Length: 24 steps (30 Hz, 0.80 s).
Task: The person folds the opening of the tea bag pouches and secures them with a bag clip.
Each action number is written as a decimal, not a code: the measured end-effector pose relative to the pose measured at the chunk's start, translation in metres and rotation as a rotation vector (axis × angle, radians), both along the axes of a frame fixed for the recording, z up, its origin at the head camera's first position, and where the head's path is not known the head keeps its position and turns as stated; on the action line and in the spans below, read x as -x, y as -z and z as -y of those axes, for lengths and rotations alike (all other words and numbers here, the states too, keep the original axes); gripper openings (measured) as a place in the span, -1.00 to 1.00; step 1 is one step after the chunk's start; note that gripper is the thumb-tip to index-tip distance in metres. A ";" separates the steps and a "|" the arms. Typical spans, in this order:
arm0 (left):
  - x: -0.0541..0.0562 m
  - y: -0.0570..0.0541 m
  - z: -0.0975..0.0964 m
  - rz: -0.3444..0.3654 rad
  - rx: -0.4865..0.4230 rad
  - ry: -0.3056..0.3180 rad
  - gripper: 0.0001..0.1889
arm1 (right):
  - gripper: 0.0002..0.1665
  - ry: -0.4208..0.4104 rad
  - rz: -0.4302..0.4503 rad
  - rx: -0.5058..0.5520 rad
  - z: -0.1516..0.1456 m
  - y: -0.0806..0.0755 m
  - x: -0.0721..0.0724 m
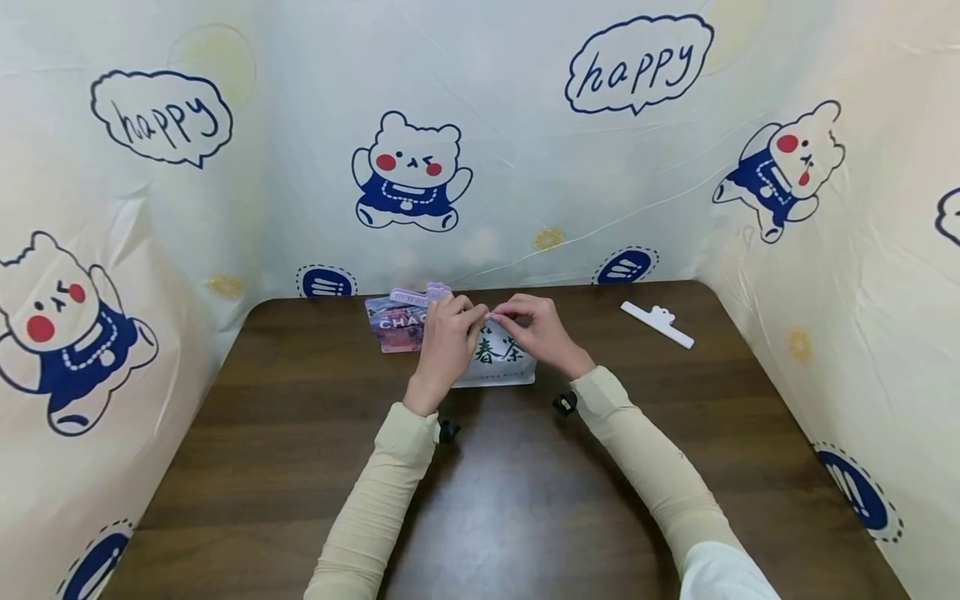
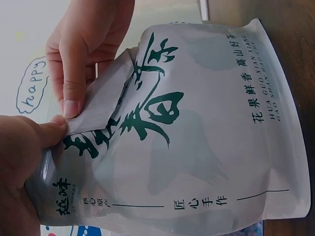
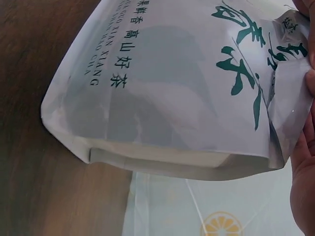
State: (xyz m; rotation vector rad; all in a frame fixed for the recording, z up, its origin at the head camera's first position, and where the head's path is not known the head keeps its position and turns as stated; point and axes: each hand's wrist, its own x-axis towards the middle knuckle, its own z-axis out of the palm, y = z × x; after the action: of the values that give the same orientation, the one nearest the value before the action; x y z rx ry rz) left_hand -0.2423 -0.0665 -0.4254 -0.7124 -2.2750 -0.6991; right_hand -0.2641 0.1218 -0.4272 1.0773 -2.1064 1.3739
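A white tea bag [image 1: 495, 373] with green Chinese lettering stands on the table between both hands. Its top edge is partly folded over into a flap [image 2: 106, 96] on the front, seen in the left wrist view. My left hand [image 1: 448, 342] pinches the bag's top edge at one end of the fold, its thumb near the other thumb. With thumb and fingers my right hand [image 1: 542, 333] pinches the flap. In the right wrist view, the bag's gusseted side [image 3: 167, 164] shows below its front, and the fingers are cut off at the frame's edge.
Behind the left hand lies a pink and blue pouch [image 1: 396, 327] with a purple sealing clip [image 1: 412, 297] at its top. A white sealing clip [image 1: 658, 323] lies at the right of the brown table [image 1: 300, 467]. Printed cloth [image 1: 510, 183] hangs behind the table and along its sides.
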 end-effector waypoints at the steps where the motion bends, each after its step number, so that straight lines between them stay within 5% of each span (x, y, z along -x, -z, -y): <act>1: 0.000 0.000 0.000 0.003 0.002 -0.003 -0.85 | -0.90 0.000 0.015 0.006 -0.001 0.002 0.001; 10: -0.004 -0.002 -0.003 -0.014 -0.004 -0.039 -0.88 | -0.84 0.029 0.082 -0.028 -0.008 0.026 0.016; 19: -0.006 -0.003 -0.007 -0.018 -0.008 -0.056 -0.89 | -0.77 -0.013 0.075 -0.066 -0.008 0.002 -0.004; 24: -0.006 -0.003 -0.008 -0.021 -0.011 -0.050 -0.89 | -0.73 -0.018 0.073 -0.069 -0.012 0.001 -0.007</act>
State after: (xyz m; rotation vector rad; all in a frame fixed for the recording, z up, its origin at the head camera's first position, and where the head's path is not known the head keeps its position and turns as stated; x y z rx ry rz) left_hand -0.2365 -0.0588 -0.4225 -0.6530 -2.2599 -0.6766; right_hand -0.2573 0.1338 -0.4286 1.0918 -2.2162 1.3774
